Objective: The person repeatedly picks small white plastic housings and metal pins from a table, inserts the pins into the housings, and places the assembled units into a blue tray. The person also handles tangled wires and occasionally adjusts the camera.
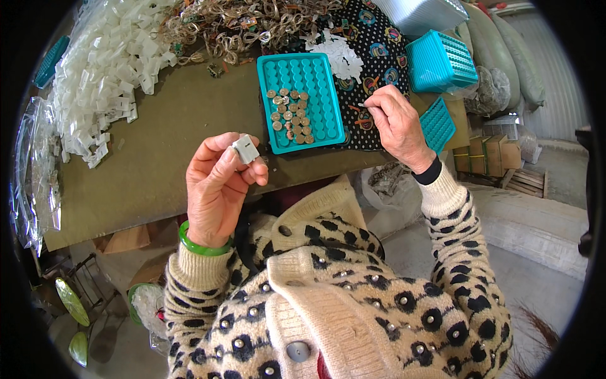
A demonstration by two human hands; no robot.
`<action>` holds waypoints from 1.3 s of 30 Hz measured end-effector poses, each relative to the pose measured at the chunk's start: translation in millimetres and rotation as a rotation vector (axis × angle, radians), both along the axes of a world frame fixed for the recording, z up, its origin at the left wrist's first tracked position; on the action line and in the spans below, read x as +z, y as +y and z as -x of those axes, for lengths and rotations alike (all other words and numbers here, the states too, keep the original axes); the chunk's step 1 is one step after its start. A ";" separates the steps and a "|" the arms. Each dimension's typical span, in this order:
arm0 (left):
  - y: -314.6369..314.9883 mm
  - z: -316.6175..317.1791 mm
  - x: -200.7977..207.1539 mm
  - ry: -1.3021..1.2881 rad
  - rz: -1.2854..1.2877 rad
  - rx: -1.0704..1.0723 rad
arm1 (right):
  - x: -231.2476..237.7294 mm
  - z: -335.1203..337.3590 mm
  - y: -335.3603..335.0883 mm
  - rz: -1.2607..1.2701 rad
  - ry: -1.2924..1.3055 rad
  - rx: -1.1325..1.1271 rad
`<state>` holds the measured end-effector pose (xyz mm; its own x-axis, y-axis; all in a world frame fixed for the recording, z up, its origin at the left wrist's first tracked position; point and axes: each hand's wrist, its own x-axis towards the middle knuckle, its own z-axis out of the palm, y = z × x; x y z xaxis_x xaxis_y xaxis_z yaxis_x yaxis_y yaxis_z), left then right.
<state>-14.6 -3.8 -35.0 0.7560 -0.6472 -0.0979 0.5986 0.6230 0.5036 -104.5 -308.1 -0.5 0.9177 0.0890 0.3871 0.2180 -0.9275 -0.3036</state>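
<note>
My left hand is closed on a small white plastic casing, held between thumb and fingers above the table's near edge. A short dark slot shows on the casing's face. My right hand is raised over the dotted cloth, with thumb and forefinger pinched on a tiny pale sliver, too small to name. Between the hands lies a turquoise tray with rows of round pockets. Several coin-like, brass-coloured discs sit in its nearer left part.
Translucent white plastic pieces are heaped at the left. Tangled thin wires with small parts lie at the back, beside white paper-like pieces. Stacked turquoise trays and one loose tray stand at the right on the table.
</note>
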 end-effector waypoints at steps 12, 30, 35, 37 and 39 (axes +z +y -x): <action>0.1 -0.2 -1.4 -0.004 0.008 -0.006 | 3.2 15.8 -0.4 -0.006 0.025 -0.055; 0.1 0.0 0.8 -0.002 0.000 -0.003 | -7.5 -5.5 2.5 0.120 -0.047 -0.132; -0.2 -0.7 0.5 -0.007 0.004 -0.011 | -9.0 -4.7 2.8 0.045 -0.091 -0.179; -0.1 -0.8 0.2 -0.008 0.003 -0.013 | -9.5 -5.7 3.4 0.081 -0.088 -0.193; 0.1 -0.6 0.0 -0.010 0.003 -0.013 | -9.0 -5.6 3.6 0.139 -0.074 -0.172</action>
